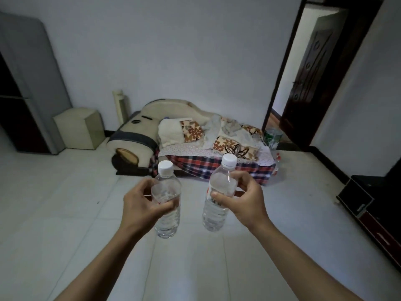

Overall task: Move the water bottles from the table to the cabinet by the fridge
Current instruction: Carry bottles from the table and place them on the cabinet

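- Left hand point(142, 203): fingers curled round left bottle point(167, 203) at mid-body; bottle upright, white cap, held in air over tiled floor point(65, 213).
- Right hand point(245, 200): fingers & thumb wrapped round right bottle point(219, 198) near label; upright w/ slight tilt, white cap, held in air.
- Bottles: side by side, apart, clear.
- Sofa point(138, 135): beige, by far wall; cushions, plaid cover point(217, 168) on seat.
- Box point(80, 127): cream, left of sofa.
- Door point(310, 83): dark wood, open, right rear.
- Cabinet point(368, 205): dark, low, right edge.
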Motion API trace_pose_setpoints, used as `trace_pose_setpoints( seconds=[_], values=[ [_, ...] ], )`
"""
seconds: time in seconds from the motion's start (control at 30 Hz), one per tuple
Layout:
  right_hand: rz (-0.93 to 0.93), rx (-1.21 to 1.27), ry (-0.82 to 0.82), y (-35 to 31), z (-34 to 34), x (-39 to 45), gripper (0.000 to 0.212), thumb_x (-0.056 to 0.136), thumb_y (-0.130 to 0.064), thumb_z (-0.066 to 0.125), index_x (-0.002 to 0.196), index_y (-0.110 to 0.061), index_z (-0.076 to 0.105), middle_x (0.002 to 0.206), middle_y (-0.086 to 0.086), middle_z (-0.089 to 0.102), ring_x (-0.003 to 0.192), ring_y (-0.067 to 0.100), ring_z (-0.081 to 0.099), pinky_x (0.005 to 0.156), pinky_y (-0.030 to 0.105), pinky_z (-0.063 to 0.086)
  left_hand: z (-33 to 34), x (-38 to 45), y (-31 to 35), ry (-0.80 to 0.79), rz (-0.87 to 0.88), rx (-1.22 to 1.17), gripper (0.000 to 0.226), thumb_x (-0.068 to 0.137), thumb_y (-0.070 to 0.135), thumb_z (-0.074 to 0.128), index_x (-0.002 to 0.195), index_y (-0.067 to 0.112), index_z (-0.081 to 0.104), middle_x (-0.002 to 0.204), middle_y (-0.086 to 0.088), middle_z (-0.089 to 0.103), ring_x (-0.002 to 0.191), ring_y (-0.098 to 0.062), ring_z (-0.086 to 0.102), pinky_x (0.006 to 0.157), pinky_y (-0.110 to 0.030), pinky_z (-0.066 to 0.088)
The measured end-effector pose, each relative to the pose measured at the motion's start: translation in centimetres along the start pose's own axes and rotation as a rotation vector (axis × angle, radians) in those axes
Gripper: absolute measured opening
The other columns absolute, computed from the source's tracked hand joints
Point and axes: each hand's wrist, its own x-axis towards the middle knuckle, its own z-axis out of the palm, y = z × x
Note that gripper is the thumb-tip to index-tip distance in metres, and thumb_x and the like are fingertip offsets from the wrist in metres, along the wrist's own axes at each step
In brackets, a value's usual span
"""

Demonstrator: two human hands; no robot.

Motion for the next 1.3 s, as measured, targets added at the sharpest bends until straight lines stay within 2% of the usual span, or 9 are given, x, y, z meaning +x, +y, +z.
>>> trace_pose_setpoints(
  seconds=[0.1, 0.2, 0.3, 0.4, 0.57, 0.8, 1.0, 1.1, 1.3],
  values=[
    [-0.018, 0.04, -0.107, 1.4, 1.2, 2.0, 0.051, 0.056, -0.029, 0.093, 0.095, -0.033, 0.06, 0.105, -0.007, 0.068, 0.102, 0.017, 0.065, 0.076, 0.034, 0.061, -0.4, 0.6, -0.1, 0.049, -0.057, 0.044, 0.056, 0.057, 0.032, 0.095, 0.103, 0.022, 0.064, 0.096, 0.006, 0.068, 0.087, -0.011, 0.065, 0.074, -0.035, 0.06],
    [-0.03, 0.081, -0.208, 2.5, 2.0, 4.3, 0.052, 0.059, -0.024, 0.094, 0.098, -0.032, 0.06, 0.106, -0.007, 0.067, 0.101, 0.015, 0.065, 0.071, 0.025, 0.058, -0.4, 1.1, 0.3, 0.103, -0.125, 0.08, 0.052, 0.057, 0.029, 0.095, 0.097, 0.022, 0.063, 0.092, 0.002, 0.069, 0.084, -0.016, 0.067, 0.073, -0.039, 0.061],
    [-0.066, 0.105, -0.273, 3.3, 3.0, 6.5, 0.054, 0.06, -0.025, 0.094, 0.103, -0.03, 0.061, 0.107, -0.009, 0.067, 0.1, 0.012, 0.064, 0.071, 0.022, 0.057, -0.6, 0.9, 0.6, 0.143, -0.202, 0.03, 0.05, 0.059, 0.024, 0.095, 0.099, 0.02, 0.064, 0.092, -0.002, 0.071, 0.084, -0.021, 0.07, 0.07, -0.036, 0.061],
    [-0.069, 0.127, -0.3, 4.0, 4.9, 7.7, 0.058, 0.058, -0.031, 0.094, 0.106, -0.03, 0.061, 0.108, -0.008, 0.067, 0.101, 0.014, 0.064, 0.078, 0.029, 0.059, -1.3, 0.3, 0.6, 0.166, -0.294, -0.088, 0.046, 0.063, 0.011, 0.092, 0.101, 0.012, 0.066, 0.093, -0.01, 0.073, 0.086, -0.025, 0.072, 0.069, -0.03, 0.059],
    [-0.076, 0.157, -0.366, 3.9, 8.9, 9.5, 0.059, 0.057, -0.03, 0.094, 0.106, -0.028, 0.061, 0.106, -0.009, 0.067, 0.1, 0.014, 0.064, 0.081, 0.037, 0.059, -2.6, 1.0, -0.7, 0.254, -0.366, -0.114, 0.042, 0.061, 0.007, 0.093, 0.094, 0.01, 0.066, 0.085, -0.006, 0.074, 0.079, -0.02, 0.07, 0.065, -0.026, 0.056],
    [-0.128, 0.161, -0.454, 2.4, 15.8, 13.1, 0.06, 0.053, -0.042, 0.091, 0.104, -0.031, 0.061, 0.104, -0.006, 0.068, 0.098, 0.018, 0.067, 0.081, 0.048, 0.059, -6.5, 4.6, -5.2, 0.396, -0.398, -0.092, 0.045, 0.054, 0.013, 0.096, 0.088, 0.015, 0.068, 0.083, -0.005, 0.075, 0.078, -0.021, 0.072, 0.068, -0.037, 0.062],
    [-0.182, 0.122, -0.464, -0.5, 22.6, 16.9, 0.06, 0.055, -0.038, 0.092, 0.105, -0.028, 0.061, 0.104, -0.004, 0.067, 0.095, 0.014, 0.067, 0.081, 0.047, 0.06, -11.9, 9.7, -9.1, 0.503, -0.377, -0.182, 0.042, 0.057, 0.005, 0.093, 0.087, 0.011, 0.064, 0.082, -0.005, 0.073, 0.075, -0.022, 0.069, 0.064, -0.035, 0.058],
    [-0.2, 0.141, -0.479, -2.0, 25.7, 18.3, 0.056, 0.058, -0.026, 0.093, 0.105, -0.025, 0.063, 0.099, -0.004, 0.068, 0.09, 0.011, 0.068, 0.08, 0.044, 0.061, -14.6, 12.2, -10.8, 0.514, -0.361, -0.215, 0.043, 0.058, 0.003, 0.092, 0.091, 0.013, 0.066, 0.082, -0.003, 0.074, 0.078, -0.021, 0.071, 0.068, -0.036, 0.058],
    [-0.172, 0.188, -0.497, -2.7, 31.3, 21.1, 0.059, 0.051, -0.043, 0.089, 0.101, -0.026, 0.063, 0.097, -0.003, 0.069, 0.089, 0.017, 0.068, 0.078, 0.049, 0.06, -18.3, 16.8, -13.7, 0.491, -0.347, -0.155, 0.044, 0.056, 0.004, 0.092, 0.09, 0.016, 0.066, 0.085, -0.004, 0.074, 0.081, -0.025, 0.072, 0.072, -0.041, 0.062]
  ],
)
